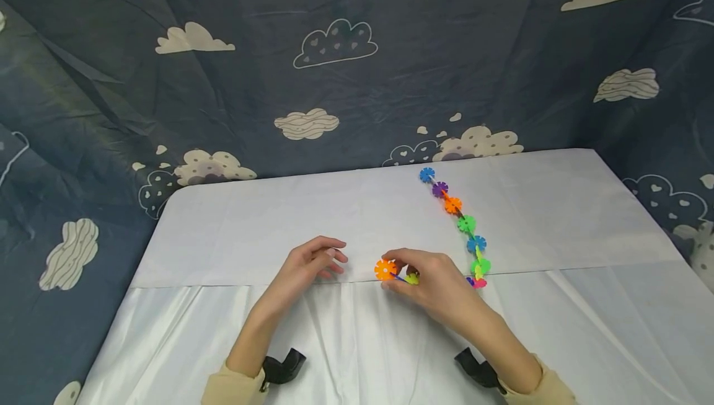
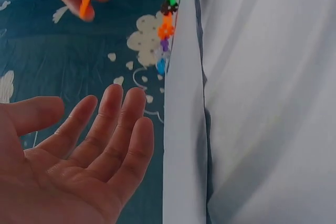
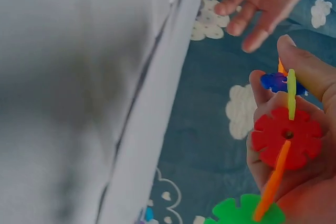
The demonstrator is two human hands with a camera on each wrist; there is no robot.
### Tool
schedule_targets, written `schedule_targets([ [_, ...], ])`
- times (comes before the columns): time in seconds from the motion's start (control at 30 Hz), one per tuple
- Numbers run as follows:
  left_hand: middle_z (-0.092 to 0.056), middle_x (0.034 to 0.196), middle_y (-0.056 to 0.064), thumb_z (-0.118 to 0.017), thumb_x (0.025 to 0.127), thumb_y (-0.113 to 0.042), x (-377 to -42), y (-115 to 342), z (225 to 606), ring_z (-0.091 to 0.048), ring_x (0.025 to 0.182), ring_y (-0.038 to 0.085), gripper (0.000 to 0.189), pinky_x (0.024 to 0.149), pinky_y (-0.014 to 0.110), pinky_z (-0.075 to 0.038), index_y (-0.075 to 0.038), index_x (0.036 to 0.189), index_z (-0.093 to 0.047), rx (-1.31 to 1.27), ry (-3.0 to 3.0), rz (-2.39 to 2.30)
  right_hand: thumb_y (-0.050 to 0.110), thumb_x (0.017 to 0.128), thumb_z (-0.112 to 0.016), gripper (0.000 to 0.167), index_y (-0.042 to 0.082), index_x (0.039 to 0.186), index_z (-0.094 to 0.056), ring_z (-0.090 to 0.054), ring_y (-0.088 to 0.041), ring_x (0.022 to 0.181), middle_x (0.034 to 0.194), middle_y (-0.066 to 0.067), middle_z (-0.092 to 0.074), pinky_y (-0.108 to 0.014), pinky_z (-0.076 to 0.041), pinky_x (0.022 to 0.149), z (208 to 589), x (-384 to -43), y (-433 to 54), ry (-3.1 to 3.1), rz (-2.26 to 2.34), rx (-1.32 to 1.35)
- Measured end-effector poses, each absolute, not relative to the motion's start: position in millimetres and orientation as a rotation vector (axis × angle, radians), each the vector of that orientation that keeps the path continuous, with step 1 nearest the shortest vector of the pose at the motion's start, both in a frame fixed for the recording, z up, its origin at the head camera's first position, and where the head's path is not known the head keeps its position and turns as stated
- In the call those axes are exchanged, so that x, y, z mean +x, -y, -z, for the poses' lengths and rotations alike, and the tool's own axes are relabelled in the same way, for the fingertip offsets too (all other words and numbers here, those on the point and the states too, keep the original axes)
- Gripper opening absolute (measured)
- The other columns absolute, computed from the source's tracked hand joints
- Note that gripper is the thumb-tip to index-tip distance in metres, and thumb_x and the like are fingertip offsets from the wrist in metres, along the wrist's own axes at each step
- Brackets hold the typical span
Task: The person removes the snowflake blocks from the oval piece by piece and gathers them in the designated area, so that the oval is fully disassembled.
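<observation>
My right hand pinches the end of a chain of plastic snowflake discs, near an orange snowflake disc. In the right wrist view a blue disc sits close to the thumb and fingertip. A yellow disc, a red disc and a green disc follow along the chain by the palm. Beyond the hand, the chain runs back over the white table. My left hand hovers left of the orange disc, fingers loosely bent, palm bare in the left wrist view.
A white cloth covers the table, with a seam across it near the hands. The chain's far end, a blue disc, lies by the back edge. A dark cloud-patterned curtain hangs behind and at both sides.
</observation>
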State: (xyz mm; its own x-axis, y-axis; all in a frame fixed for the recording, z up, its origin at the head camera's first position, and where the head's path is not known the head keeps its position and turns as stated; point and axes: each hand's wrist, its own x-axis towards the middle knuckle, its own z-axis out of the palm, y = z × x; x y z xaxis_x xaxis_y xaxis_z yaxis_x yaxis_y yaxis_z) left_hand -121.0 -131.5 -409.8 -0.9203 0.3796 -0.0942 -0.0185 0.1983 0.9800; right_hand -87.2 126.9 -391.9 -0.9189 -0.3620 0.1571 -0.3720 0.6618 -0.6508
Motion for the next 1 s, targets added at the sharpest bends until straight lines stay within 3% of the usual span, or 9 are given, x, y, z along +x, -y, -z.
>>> schedule_targets([
  [0.17, -0.064, 0.110, 0.021, -0.050, 0.104, -0.017, -114.4, 116.5, 412.2, -0.065, 0.097, 0.034, 0.031, 0.087, 0.051, -0.050, 0.000, 0.128, -0.058, 0.428, -2.102, -1.736, 0.012, 0.080, -0.083, 0.043, 0.014, 0.120, -0.069, -0.062, -0.014, 0.088, 0.111, 0.006, -0.069, -0.029, -0.054, 0.079, 401.8, -89.7, -126.6, 2.808, -1.163, 0.707],
  [0.37, -0.066, 0.105, 0.019, -0.053, 0.103, -0.017, -108.6, 105.0, 416.7, -0.063, 0.096, 0.039, 0.023, 0.086, 0.049, -0.049, -0.005, 0.120, -0.063, 0.460, -2.058, -1.700, 0.010, 0.083, -0.080, 0.043, 0.014, 0.124, -0.068, -0.063, -0.016, 0.092, 0.113, 0.007, -0.068, -0.031, -0.054, 0.081, 408.8, -91.6, -126.1, 2.754, -1.259, 0.796],
  [0.6, -0.067, 0.095, 0.020, -0.058, 0.101, -0.023, -103.5, 96.6, 418.2, -0.062, 0.088, 0.035, 0.021, 0.082, 0.043, -0.049, -0.003, 0.100, -0.065, 0.466, -2.042, -1.662, 0.007, 0.085, -0.078, 0.046, 0.016, 0.128, -0.066, -0.062, -0.011, 0.095, 0.109, 0.013, -0.067, -0.032, -0.053, 0.083, 413.4, -91.7, -124.5, 2.742, -1.329, 0.883],
  [0.83, -0.067, 0.083, 0.016, -0.057, 0.101, -0.015, -100.2, 89.9, 420.4, -0.064, 0.081, 0.028, 0.018, 0.077, 0.041, -0.053, -0.001, 0.097, -0.067, 0.482, -2.018, -1.680, 0.009, 0.085, -0.078, 0.047, 0.017, 0.129, -0.065, -0.062, -0.008, 0.100, 0.116, 0.010, -0.067, -0.032, -0.053, 0.086, 414.6, -90.2, -122.3, 2.794, -1.285, 0.884],
  [1.0, -0.066, 0.076, 0.012, -0.058, 0.100, -0.012, -100.4, 89.9, 421.2, -0.064, 0.077, 0.022, 0.019, 0.077, 0.035, -0.055, 0.004, 0.095, -0.066, 0.437, -1.989, -1.722, 0.015, 0.085, -0.079, 0.033, 0.015, 0.117, -0.070, -0.063, -0.008, 0.096, 0.108, 0.009, -0.068, -0.031, -0.053, 0.084, 413.4, -90.4, -122.4, 2.812, -1.198, 0.837],
])
